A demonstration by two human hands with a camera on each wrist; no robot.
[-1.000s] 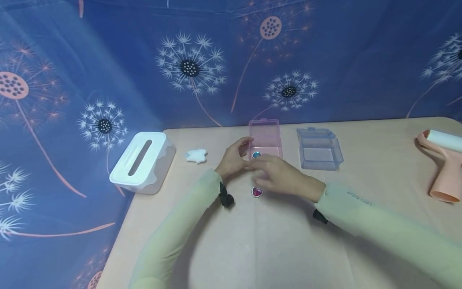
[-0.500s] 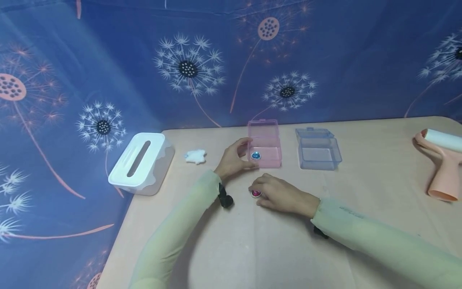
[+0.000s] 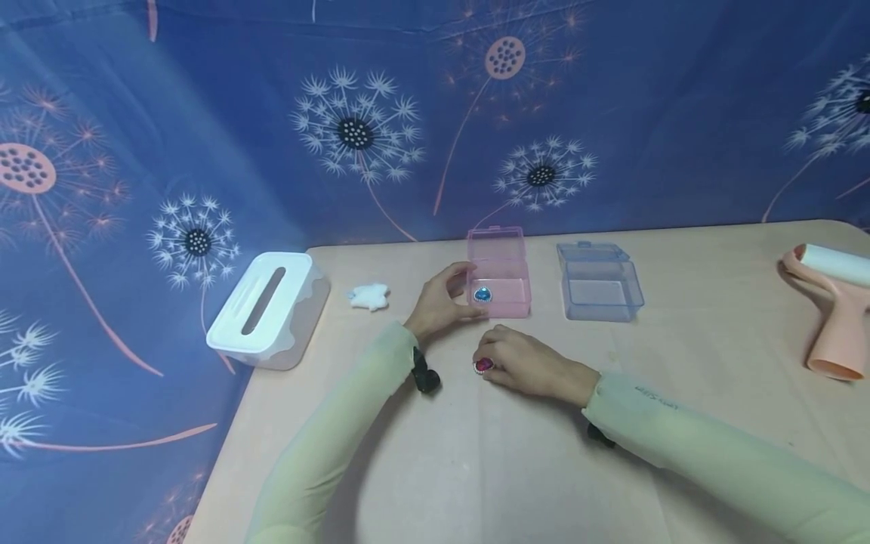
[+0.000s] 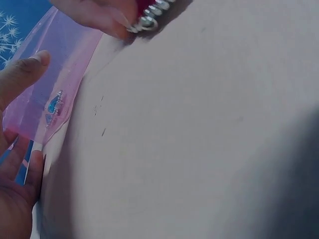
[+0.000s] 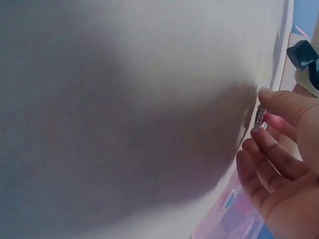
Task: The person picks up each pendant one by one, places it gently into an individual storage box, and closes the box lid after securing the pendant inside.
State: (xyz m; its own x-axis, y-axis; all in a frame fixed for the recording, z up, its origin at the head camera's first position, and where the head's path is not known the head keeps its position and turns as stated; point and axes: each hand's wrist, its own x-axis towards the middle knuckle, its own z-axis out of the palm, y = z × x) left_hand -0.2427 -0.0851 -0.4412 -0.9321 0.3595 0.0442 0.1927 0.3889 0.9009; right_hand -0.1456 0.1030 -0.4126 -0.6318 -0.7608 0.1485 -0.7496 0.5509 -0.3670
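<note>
My left hand (image 3: 438, 304) holds the left side of an open pink clear plastic box (image 3: 510, 308), thumb at the front and fingers further back. Inside the box, at its left, lies a blue gem (image 3: 482, 295) with a beaded silver rim. Just in front of the box my right hand (image 3: 533, 366) pinches a red heart-shaped gem (image 3: 483, 366), also edged in silver beads. In the right wrist view the gem (image 5: 259, 118) stands edge-on between thumb and fingertips, close over the table. Only part of this gem (image 4: 148, 15) shows in the left wrist view.
An open blue-grey clear box (image 3: 603, 310) stands right of the pink one. To the left are a small white figure-shaped piece (image 3: 369, 296) and a white tissue box (image 3: 268, 306). A peach-coloured lint roller (image 3: 839, 321) lies at the far right. A patterned blue cloth (image 3: 435, 113) hangs behind.
My right hand has come away from the pink box toward me and taken hold of the red gem. The blue gem is now in full view inside. My left hand stays at the box.
</note>
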